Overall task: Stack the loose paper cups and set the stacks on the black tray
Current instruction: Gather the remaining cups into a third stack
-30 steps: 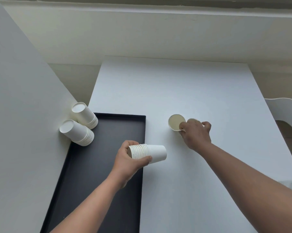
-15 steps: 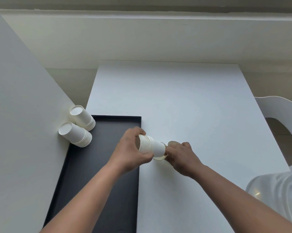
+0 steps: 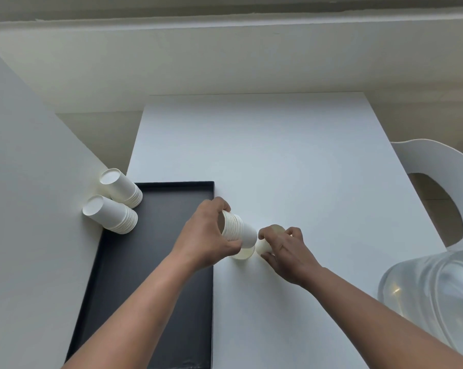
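place: plain indoor workspace | cues: white table [image 3: 278, 161], white chair [image 3: 438, 166], bare pale wall [image 3: 225, 57]

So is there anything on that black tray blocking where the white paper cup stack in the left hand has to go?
Nothing visible does. The black tray is bare except for two finished white cup stacks in its far left corner. The left hand holds its stack of white paper cups just past the tray's right edge.

A white room corner with a flat white rectangular tabletop [image 3: 291, 161] under soft, even light

A plain off-white wall [image 3: 225, 57] runs behind the table's far edge; a white slanted panel [image 3: 25, 209] stands along its left side. At the right, a white moulded plastic chair with a cut-out back [image 3: 443, 166] sits beside the table, and nearer the camera a clear ribbed plastic container [image 3: 432, 294] shows a small glint
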`<action>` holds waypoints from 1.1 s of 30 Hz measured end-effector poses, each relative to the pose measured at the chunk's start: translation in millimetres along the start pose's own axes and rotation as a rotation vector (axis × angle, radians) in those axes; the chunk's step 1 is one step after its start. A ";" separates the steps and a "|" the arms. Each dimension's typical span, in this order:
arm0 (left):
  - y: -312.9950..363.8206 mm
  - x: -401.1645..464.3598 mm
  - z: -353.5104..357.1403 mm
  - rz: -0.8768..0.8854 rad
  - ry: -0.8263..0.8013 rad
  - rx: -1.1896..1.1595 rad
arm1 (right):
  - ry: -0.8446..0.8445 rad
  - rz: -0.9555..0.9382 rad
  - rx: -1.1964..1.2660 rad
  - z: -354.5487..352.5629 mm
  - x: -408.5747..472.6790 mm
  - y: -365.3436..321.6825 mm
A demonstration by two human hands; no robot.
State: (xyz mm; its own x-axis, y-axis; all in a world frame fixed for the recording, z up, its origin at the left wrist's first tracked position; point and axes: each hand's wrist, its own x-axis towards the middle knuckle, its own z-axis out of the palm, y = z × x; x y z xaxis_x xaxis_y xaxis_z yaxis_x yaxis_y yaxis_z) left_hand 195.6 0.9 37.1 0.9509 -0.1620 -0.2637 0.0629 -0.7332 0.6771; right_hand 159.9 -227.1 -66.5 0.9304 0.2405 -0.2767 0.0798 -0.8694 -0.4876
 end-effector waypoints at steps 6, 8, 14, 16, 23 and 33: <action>-6.2 -4.6 12.0 0.057 -0.059 0.202 | 0.108 -0.055 -0.067 -1.6 -3.9 -3.3; -7.3 -4.7 16.2 0.073 -0.069 0.277 | 0.131 -0.070 -0.072 -3.9 -4.5 -6.5; -7.8 -3.6 34.5 0.127 -0.139 0.546 | 0.207 -0.103 -0.042 -1.6 -3.3 -7.3; -9.3 -3.3 42.2 0.143 -0.153 0.584 | 0.223 -0.163 -0.030 -2.5 -3.4 -7.0; -9.1 6.2 54.5 0.142 -0.137 0.569 | 0.334 -0.254 0.055 -2.6 -8.8 -8.4; -53.4 6.9 25.5 -0.259 0.032 -0.171 | 0.236 -0.191 0.187 7.6 -18.8 -6.6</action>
State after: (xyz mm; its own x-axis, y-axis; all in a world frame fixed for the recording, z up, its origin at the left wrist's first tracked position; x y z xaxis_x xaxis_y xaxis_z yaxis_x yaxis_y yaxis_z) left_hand 191.1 22.0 -18.3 0.9054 0.0384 -0.4229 0.3520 -0.6249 0.6968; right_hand 139.2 -222.6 -64.4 0.9638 0.2657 0.0221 0.2135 -0.7192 -0.6612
